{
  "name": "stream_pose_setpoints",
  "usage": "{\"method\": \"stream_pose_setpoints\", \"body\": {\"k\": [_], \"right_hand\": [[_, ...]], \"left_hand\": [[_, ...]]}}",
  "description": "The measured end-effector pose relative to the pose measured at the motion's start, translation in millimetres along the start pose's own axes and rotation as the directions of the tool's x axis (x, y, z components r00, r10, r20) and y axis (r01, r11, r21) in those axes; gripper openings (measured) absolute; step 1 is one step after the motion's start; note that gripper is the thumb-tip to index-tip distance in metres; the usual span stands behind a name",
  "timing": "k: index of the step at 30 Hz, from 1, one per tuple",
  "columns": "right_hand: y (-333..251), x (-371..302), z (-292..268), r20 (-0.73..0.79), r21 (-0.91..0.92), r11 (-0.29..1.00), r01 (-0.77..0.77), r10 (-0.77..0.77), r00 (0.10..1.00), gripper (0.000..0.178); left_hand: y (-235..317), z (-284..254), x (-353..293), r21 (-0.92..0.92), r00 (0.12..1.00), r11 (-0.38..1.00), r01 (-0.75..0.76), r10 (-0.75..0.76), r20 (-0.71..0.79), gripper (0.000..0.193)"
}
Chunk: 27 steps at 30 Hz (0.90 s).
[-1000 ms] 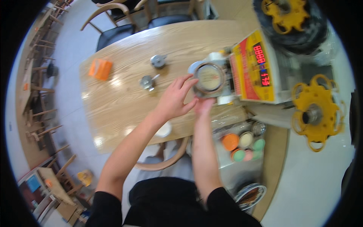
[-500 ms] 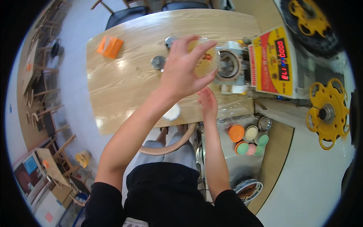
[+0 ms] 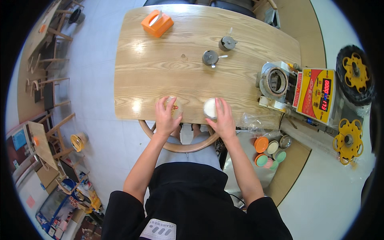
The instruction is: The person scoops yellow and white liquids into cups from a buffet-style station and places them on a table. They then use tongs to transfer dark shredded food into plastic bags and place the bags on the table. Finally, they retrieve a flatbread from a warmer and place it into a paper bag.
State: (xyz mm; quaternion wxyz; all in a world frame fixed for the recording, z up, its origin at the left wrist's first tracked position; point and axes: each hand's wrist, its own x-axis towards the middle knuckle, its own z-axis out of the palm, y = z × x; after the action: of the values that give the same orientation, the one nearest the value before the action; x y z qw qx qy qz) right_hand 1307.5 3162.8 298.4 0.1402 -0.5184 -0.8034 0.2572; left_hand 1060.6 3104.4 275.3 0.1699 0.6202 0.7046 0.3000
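Observation:
At the near edge of the wooden table (image 3: 160, 80), my left hand (image 3: 165, 120) curls its fingers round a see-through round cup (image 3: 177, 110) with pale yellow contents and small red marks on top. To its right, my right hand (image 3: 225, 123) is wrapped about the side of a round cup (image 3: 209, 107) with a white top or filling; I cannot tell which. Both cups appear to stand on the table, a short gap between them. Farther back sit two grey metal lidded pots (image 3: 210, 58), one with a white handle showing.
A cup sealing machine (image 3: 276, 81) with a ring holder and a red-yellow panel (image 3: 318, 92) stands at the right. An orange tissue box (image 3: 157, 23) lies far left. Several small coloured tubs (image 3: 261, 145) fill the lower right shelf. A wooden chair back (image 3: 188, 147) curves before me.
My left hand has carried the yellowish cup from beside the machine to the near table edge. My right hand has moved onto the white cup. The view has shifted.

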Motion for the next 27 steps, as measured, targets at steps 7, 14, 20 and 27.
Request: {"method": "stream_pose_setpoints", "body": {"k": [7,14,20,27], "right_hand": [[-6.0,7.3,-6.9,0.014,-0.061,0.998,0.024,-0.023,1.000,0.088],[-44.6,16.5,-74.4,-0.092,-0.038,0.996,0.075,-0.078,0.993,0.090],[-70.6,28.9,-167.0,-0.151,0.018,0.999,0.026,-0.023,0.988,0.087],[-55.6,37.0,-257.0,-0.305,-0.007,0.997,-0.081,0.075,0.949,0.085]], "left_hand": [[-13.5,8.4,-13.5,0.021,0.997,0.997,-0.074,0.074,0.031,0.082],[1.8,-6.3,-35.2,0.242,0.976,0.952,-0.189,0.153,0.158,0.082],[1.3,-3.9,-45.1,0.253,0.964,0.946,-0.204,0.150,0.218,0.080],[9.7,-4.1,-46.1,0.274,0.965,0.940,-0.201,0.141,0.223,0.078]]}}
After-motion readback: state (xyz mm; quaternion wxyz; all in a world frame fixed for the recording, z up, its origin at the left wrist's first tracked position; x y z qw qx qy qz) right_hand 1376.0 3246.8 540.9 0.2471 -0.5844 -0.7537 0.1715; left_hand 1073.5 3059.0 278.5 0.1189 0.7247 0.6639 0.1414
